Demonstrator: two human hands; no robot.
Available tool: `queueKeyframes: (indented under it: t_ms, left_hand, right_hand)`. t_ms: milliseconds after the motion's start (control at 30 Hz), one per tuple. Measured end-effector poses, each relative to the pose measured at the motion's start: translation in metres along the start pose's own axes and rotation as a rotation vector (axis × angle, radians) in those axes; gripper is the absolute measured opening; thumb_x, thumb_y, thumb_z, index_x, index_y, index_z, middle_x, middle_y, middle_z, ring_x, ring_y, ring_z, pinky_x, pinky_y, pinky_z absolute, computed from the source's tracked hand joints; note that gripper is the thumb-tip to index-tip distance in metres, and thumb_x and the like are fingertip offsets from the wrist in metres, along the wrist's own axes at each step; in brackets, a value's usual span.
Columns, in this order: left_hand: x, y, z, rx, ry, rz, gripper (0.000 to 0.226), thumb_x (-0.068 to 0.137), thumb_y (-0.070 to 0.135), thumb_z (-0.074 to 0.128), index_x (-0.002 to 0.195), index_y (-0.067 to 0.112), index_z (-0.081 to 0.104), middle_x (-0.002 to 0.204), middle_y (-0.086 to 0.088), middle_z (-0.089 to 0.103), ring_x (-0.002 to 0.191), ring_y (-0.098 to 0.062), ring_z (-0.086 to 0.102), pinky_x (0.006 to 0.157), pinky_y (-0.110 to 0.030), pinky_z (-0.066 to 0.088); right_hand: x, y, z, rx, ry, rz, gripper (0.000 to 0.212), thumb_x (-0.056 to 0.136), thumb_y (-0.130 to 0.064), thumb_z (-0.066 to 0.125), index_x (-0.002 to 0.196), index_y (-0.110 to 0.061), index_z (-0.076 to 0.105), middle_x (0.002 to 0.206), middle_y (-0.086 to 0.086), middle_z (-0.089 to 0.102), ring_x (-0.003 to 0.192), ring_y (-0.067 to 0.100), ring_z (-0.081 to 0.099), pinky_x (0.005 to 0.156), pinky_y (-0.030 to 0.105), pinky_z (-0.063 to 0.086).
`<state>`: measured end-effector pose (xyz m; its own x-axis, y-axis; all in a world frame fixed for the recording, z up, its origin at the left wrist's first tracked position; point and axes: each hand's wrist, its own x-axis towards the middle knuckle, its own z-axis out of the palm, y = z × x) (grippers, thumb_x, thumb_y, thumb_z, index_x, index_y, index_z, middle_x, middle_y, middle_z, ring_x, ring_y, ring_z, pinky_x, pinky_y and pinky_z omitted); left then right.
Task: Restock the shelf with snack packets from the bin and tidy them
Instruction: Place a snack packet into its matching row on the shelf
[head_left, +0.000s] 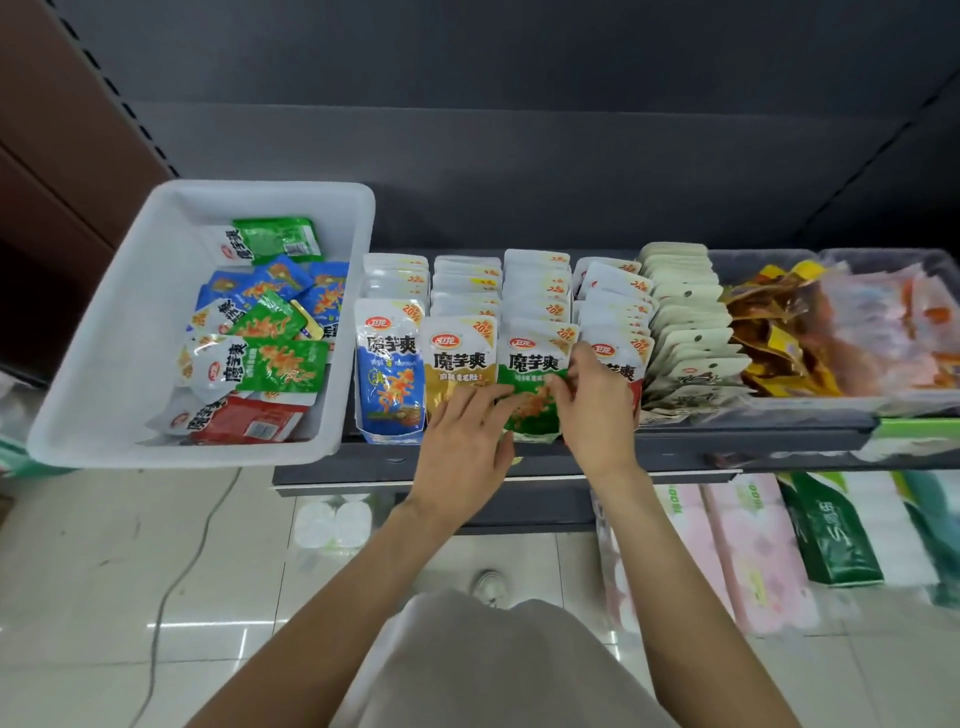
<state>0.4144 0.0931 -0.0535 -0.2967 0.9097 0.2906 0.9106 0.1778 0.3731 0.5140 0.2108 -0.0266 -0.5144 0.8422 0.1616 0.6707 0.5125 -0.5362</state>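
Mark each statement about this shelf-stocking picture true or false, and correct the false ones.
1. Both hands are on the green packet at the front of its row. True: the left hand and the right hand both hold it.
2. The white bin is empty. False: it holds green, blue and red packets.
3. The blue packet fronts the row nearest the bin. True.
4. The bin sits to the right of the rows. False: it sits to their left.
5. The yellow packet stands between the blue and green front packets. True.
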Motion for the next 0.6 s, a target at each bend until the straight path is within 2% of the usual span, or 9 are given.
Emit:
queueKeyframes:
  t_ms: [133,267,400,500,600]
  left_hand:
    - [0.001,0.004,0.001,0.097,-0.059,0.015,0.049,0.072,0.014,0.072,0.119,0.013,0.062,0.119,-0.002,0.063,0.105,-0.022,0.051,0.086,-0.039,0.051]
    - [0.002,0.010,-0.001,0.125,-0.080,-0.007,0.051,0.067,0.014,0.075,0.116,0.012,0.064,0.114,-0.004,0.066,0.099,-0.026,0.058,0.083,-0.040,0.053]
    - [0.000,0.010,-0.011,0.036,-0.050,-0.005,0.048,0.071,0.011,0.071,0.118,0.013,0.063,0.114,-0.003,0.065,0.104,-0.024,0.058,0.087,-0.039,0.053]
    - [-0.006,0.006,-0.023,-0.054,-0.009,0.014,0.041,0.079,0.013,0.063,0.119,0.015,0.061,0.110,-0.001,0.065,0.102,-0.022,0.057,0.085,-0.033,0.051]
    - [-0.018,-0.002,-0.043,-0.097,0.138,-0.001,0.027,0.084,0.018,0.055,0.109,0.017,0.065,0.097,0.003,0.066,0.089,-0.017,0.056,0.077,-0.027,0.047]
  right_hand:
    - [0.003,0.000,0.001,-0.076,-0.013,0.063,0.022,0.092,-0.020,0.060,0.106,-0.008,0.049,0.088,0.010,0.068,0.079,0.028,0.066,0.058,0.026,0.037]
    - [-0.006,-0.006,0.003,-0.048,0.126,0.073,0.032,0.086,-0.017,0.067,0.108,-0.009,0.044,0.095,0.009,0.062,0.075,0.029,0.064,0.054,0.026,0.036]
    - [-0.023,-0.008,-0.013,0.172,0.310,-0.008,0.027,0.087,-0.014,0.065,0.107,-0.009,0.048,0.096,0.003,0.056,0.081,0.018,0.058,0.061,0.029,0.043]
    - [-0.035,-0.017,-0.027,0.401,0.298,-0.035,0.019,0.089,-0.013,0.060,0.104,-0.015,0.049,0.089,-0.007,0.056,0.079,0.004,0.053,0.069,0.023,0.045]
    - [-0.044,-0.035,-0.033,0.500,0.241,-0.113,0.016,0.089,-0.012,0.057,0.104,-0.017,0.052,0.088,-0.007,0.058,0.080,0.006,0.056,0.072,0.013,0.042]
